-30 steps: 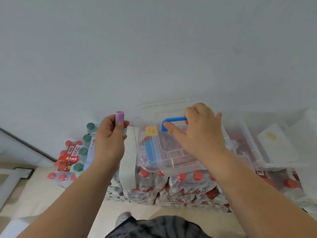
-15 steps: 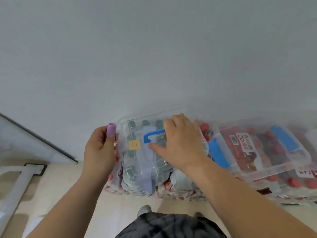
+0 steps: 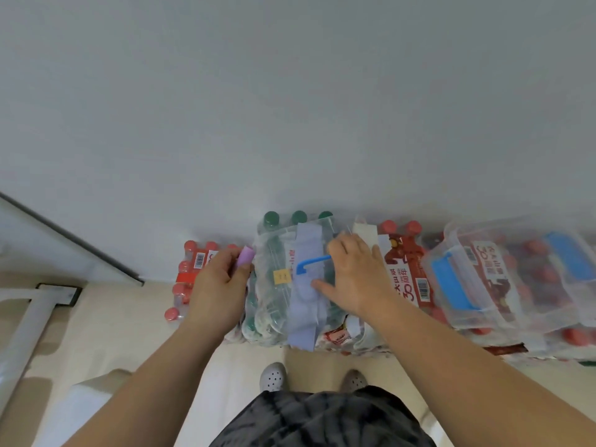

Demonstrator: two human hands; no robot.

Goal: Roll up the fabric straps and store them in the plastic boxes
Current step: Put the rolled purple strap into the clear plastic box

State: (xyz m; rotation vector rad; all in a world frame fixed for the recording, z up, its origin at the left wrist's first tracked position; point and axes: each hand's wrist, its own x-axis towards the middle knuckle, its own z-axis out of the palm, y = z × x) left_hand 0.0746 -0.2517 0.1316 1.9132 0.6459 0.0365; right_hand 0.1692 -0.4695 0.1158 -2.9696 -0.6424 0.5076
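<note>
My left hand (image 3: pixel 216 285) is shut on a small purple rolled fabric strap (image 3: pixel 244 257), held just left of a clear plastic box (image 3: pixel 274 250). The box carries a yellow label (image 3: pixel 281 276) and a blue handle (image 3: pixel 309 264). It lies on top of a pack of green-capped bottles (image 3: pixel 271 218). My right hand (image 3: pixel 354 279) lies on the box lid, fingers curled over the right end of the blue handle, thumb spread on the lid. A second clear plastic box (image 3: pixel 458 230) with blue latches lies to the right on packs of red-capped bottles.
Shrink-wrapped bottle packs run along the white wall: red-capped ones at the left (image 3: pixel 193 272) and a red-labelled pack (image 3: pixel 406 272) between the boxes. A white metal frame (image 3: pixel 29 321) stands on the beige floor at left. My shoes (image 3: pixel 273 377) are just in front of the packs.
My right hand has carried the clear box leftward and down onto the green-capped bottle pack. My left hand with the purple roll has stayed beside it. The view has tilted down.
</note>
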